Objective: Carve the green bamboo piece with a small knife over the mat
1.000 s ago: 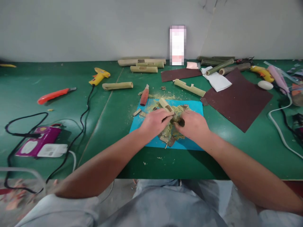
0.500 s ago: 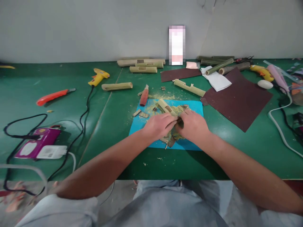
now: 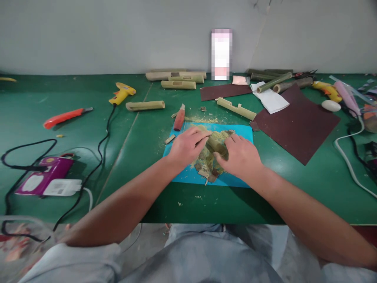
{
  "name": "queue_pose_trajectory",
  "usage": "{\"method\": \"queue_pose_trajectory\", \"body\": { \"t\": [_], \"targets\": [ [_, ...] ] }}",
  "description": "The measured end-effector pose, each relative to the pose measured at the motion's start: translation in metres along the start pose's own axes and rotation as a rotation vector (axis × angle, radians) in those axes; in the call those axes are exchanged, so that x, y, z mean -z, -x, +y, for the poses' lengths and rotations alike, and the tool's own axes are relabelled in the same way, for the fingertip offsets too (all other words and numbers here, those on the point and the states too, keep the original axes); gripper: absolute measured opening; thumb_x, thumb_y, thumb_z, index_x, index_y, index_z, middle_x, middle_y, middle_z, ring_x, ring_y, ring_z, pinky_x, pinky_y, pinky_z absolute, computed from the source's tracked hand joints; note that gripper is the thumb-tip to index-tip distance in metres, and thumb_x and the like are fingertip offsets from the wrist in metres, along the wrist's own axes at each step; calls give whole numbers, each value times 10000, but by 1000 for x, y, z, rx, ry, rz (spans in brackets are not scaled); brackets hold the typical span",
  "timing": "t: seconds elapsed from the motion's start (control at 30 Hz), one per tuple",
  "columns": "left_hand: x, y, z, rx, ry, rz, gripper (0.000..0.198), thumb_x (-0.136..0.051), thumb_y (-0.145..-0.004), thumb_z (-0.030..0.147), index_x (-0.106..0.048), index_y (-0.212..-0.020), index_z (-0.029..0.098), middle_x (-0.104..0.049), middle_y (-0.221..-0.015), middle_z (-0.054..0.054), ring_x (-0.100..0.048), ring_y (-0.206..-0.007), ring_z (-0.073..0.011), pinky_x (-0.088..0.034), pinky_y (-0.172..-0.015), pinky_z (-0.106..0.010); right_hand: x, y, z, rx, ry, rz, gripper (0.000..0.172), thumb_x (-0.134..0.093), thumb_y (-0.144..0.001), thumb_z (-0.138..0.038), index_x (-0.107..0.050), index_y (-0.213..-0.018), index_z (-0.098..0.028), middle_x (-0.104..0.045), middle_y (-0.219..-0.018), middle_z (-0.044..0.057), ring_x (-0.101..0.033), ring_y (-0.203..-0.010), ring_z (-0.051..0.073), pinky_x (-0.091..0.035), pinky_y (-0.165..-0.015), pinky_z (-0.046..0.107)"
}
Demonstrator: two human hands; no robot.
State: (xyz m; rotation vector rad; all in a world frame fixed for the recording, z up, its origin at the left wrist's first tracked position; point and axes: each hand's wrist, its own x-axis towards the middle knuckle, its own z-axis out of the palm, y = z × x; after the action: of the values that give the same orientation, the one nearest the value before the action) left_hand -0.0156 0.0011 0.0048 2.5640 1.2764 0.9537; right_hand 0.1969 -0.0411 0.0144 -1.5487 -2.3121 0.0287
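Note:
My left hand (image 3: pixel 188 146) is closed round the upper left end of a bamboo tube (image 3: pixel 215 146), fingers over its top. On the lower right end, my right hand (image 3: pixel 242 155) grips it between thumb and fingers. The tube lies slanted just above a heap of bamboo shavings and chips (image 3: pixel 206 167); its ends are partly hidden by my hands. Under the heap is a blue sheet (image 3: pixel 238 179). A knife with a red-brown handle (image 3: pixel 179 121) rests at the sheet's upper left corner, close to my left hand.
Cut bamboo tubes lie behind, one with notches (image 3: pixel 237 109). Brown sandpaper (image 3: pixel 297 129) is to the right. At left are a yellow glue gun (image 3: pixel 122 94), a red utility knife (image 3: pixel 64 118) and a purple box (image 3: pixel 55 175) with cables. A blurred phone (image 3: pixel 221 55) leans on the wall.
My left hand has moved left and up, apart from my right hand. The bamboo tube has turned, so its cut opening no longer shows and its green outer side faces up.

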Motion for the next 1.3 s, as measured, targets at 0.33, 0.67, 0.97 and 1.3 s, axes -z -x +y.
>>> {"method": "queue_pose_trajectory", "body": {
  "t": [0.33,0.67,0.97,1.3],
  "targets": [
    [-13,8,-2,-139,-56,-116,337,-473,-1062,336,-733,-1210,181,-724,-956,-81,-691,-878,-183,-579,-769,-295,-1,-3,-1,-63,33,-152,245,-593,-944,-376,-680,-950,-146,-705,-944,129,-665,-923,276,-460,-715,355],
    [-12,0,-17,-200,-35,-78,330,-467,-1064,289,-733,-1195,144,-699,-909,-74,-677,-869,-184,-580,-765,-308,1,-2,0,-86,16,-176,277,-617,-944,-405,-690,-962,-138,-708,-953,122,-669,-932,266,-453,-719,341],
    [-13,-1,-18,-177,-39,-114,347,-445,-1067,300,-728,-1197,146,-722,-952,-95,-693,-896,-204,-598,-782,-338,1,-2,-1,-92,47,-196,279,-604,-956,-409,-691,-963,-145,-713,-968,124,-672,-940,271,-454,-727,347],
    [-10,3,-12,-176,-19,-171,358,-422,-1074,304,-715,-1231,170,-717,-972,-85,-689,-891,-192,-592,-790,-331,1,-2,-2,-117,55,-214,273,-608,-944,-425,-681,-963,-163,-711,-957,119,-670,-926,269,-446,-707,346]
  ]
}}
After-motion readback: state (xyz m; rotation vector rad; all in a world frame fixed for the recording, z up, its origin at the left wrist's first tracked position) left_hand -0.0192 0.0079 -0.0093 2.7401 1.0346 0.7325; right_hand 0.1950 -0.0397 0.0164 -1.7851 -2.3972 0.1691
